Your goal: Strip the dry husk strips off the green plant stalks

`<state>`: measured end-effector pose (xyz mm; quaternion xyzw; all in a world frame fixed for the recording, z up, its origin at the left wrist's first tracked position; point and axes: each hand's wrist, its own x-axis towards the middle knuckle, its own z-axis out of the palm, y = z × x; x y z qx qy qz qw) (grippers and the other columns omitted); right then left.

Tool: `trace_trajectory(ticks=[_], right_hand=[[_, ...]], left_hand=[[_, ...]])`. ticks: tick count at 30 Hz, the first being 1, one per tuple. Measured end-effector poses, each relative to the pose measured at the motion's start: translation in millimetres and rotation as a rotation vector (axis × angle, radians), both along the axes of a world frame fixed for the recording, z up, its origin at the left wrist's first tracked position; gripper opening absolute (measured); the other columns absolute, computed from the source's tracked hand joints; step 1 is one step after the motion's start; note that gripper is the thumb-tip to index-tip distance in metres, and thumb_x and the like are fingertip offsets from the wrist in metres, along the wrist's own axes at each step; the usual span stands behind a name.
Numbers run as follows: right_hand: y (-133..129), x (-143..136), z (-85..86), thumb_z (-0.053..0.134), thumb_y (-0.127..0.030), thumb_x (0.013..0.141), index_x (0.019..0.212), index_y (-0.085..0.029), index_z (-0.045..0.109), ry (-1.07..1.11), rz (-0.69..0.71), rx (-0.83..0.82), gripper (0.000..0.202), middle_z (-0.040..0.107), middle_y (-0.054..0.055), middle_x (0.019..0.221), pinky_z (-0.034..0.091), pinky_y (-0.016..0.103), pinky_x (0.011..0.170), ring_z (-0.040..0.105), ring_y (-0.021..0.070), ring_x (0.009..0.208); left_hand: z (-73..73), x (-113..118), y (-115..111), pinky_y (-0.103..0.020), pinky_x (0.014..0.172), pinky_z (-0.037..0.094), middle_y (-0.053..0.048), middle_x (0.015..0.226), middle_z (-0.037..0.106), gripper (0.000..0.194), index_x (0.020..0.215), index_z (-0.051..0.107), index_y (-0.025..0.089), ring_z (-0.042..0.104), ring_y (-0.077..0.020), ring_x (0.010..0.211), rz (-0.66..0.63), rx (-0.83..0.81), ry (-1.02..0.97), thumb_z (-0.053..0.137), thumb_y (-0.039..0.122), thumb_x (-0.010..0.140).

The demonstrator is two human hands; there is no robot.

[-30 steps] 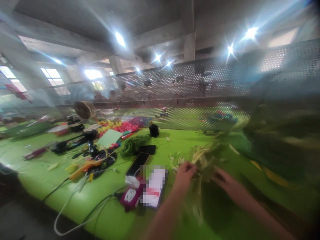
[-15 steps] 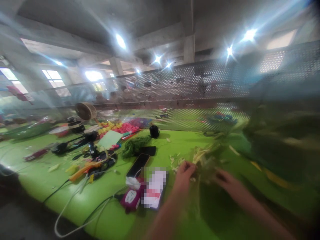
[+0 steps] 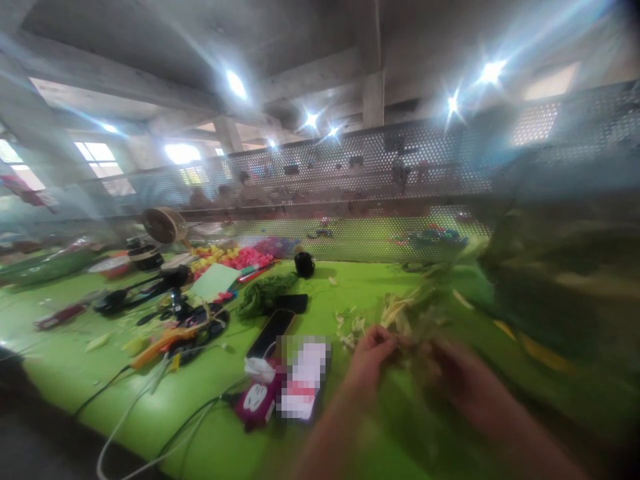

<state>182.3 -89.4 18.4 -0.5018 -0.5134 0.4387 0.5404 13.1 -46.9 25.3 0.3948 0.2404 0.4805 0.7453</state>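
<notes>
My left hand (image 3: 375, 350) is closed in a pinch at the near edge of a loose pile of pale yellow-green strips (image 3: 397, 310). What its fingertips hold is too small and blurred to name. Close by on the right, my right hand (image 3: 445, 363) is smeared by motion, its fingers partly hidden in shadow and blurred strips. Small pale scraps (image 3: 350, 327) lie just beyond my left hand on the green table (image 3: 345, 277).
Left of my hands are a lit phone (image 3: 305, 380), a purple power socket (image 3: 257, 400), dark phones (image 3: 273, 333), green netting (image 3: 265, 293) and an orange-handled tool (image 3: 163, 347) with cables. A black cup (image 3: 305, 265) stands near the perforated screen (image 3: 350, 233). A large dark bag (image 3: 565, 267) bulges at the right.
The view has shifted slightly. My right hand has moved nearer to my left hand, which remains pinched beside the strips.
</notes>
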Motion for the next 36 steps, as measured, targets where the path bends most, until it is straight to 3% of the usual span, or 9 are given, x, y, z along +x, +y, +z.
trace_trajectory(ticks=[4, 7, 11, 14, 18, 22, 30, 36], right_hand=[[2.0, -0.6, -3.4, 0.051, -0.054, 0.086, 0.099, -0.027, 0.064, 0.233, 0.072, -0.113, 0.033, 0.070, 0.005, 0.089, 0.054, 0.038, 0.076, 0.067, 0.0240, 0.081], [2.1, -3.6, -0.9, 0.056, -0.047, 0.085, 0.086, -0.026, 0.060, 0.322, 0.088, -0.117, 0.021, 0.066, 0.001, 0.081, 0.052, 0.035, 0.074, 0.064, 0.0196, 0.073], [2.0, -6.8, 4.1, 0.062, -0.041, 0.082, 0.070, -0.022, 0.054, 0.308, 0.067, -0.099, 0.024, 0.057, -0.003, 0.067, 0.045, 0.027, 0.059, 0.054, 0.0133, 0.058], [1.7, -6.9, 7.3, 0.065, -0.046, 0.078, 0.067, -0.023, 0.054, 0.249, 0.016, -0.083, 0.028, 0.056, -0.002, 0.064, 0.044, 0.028, 0.056, 0.052, 0.0139, 0.056], [0.1, -9.1, 12.7, 0.065, -0.060, 0.072, 0.070, -0.025, 0.062, 0.202, -0.072, -0.073, 0.035, 0.067, 0.002, 0.078, 0.050, 0.034, 0.075, 0.062, 0.0224, 0.078], [-0.6, -13.7, 16.0, 0.071, -0.060, 0.066, 0.087, -0.025, 0.068, 0.206, -0.054, -0.185, 0.041, 0.073, 0.005, 0.095, 0.046, 0.038, 0.090, 0.064, 0.0269, 0.097], [3.0, -7.1, 4.7, 0.055, -0.066, 0.077, 0.070, -0.025, 0.059, -0.201, -0.075, -0.149, 0.041, 0.063, 0.001, 0.064, 0.047, 0.030, 0.064, 0.061, 0.0222, 0.072], [3.1, -2.8, 6.5, 0.056, -0.061, 0.078, 0.070, -0.023, 0.058, -0.274, 0.010, -0.154, 0.039, 0.058, -0.001, 0.061, 0.040, 0.026, 0.055, 0.054, 0.0173, 0.063]], left_hand=[[2.8, 3.5, -4.3, -0.026, 0.061, 0.043, -0.003, 0.077, 0.066, 0.043, 0.074, 0.046, 0.019, 0.055, -0.0114, 0.061, 0.017, 0.044, 0.050, 0.077, 0.047, 0.065], [-1.3, 6.3, -3.8, -0.025, 0.061, 0.042, -0.001, 0.073, 0.063, 0.040, 0.074, 0.048, 0.019, 0.053, -0.0106, 0.060, 0.090, 0.123, 0.114, 0.074, 0.047, 0.070], [-12.9, 10.3, 2.1, -0.024, 0.058, 0.039, -0.001, 0.070, 0.060, 0.037, 0.071, 0.050, 0.019, 0.049, -0.0101, 0.059, 0.184, 0.185, 0.171, 0.073, 0.047, 0.071], [-19.7, 9.6, 6.9, -0.025, 0.058, 0.039, -0.001, 0.070, 0.059, 0.037, 0.072, 0.051, 0.019, 0.049, -0.0108, 0.059, 0.196, 0.164, 0.199, 0.073, 0.049, 0.070], [-19.6, 2.7, 9.5, -0.027, 0.065, 0.042, -0.001, 0.072, 0.057, 0.034, 0.074, 0.053, 0.018, 0.052, -0.0128, 0.065, 0.139, 0.165, 0.269, 0.073, 0.045, 0.071], [-13.2, -0.5, 6.4, -0.027, 0.071, 0.043, -0.001, 0.076, 0.058, 0.032, 0.080, 0.054, 0.018, 0.054, -0.0149, 0.074, 0.084, 0.219, 0.263, 0.068, 0.046, 0.076], [-15.9, -1.1, 10.0, -0.025, 0.066, 0.041, 0.000, 0.072, 0.057, 0.019, 0.084, 0.053, 0.018, 0.052, -0.0130, 0.068, 0.132, 0.335, 0.396, 0.058, 0.036, 0.084], [-21.2, -0.2, 15.8, -0.025, 0.067, 0.040, 0.000, 0.072, 0.058, 0.001, 0.079, 0.056, 0.017, 0.052, -0.0126, 0.069, 0.200, 0.419, 0.590, 0.058, 0.017, 0.078]])
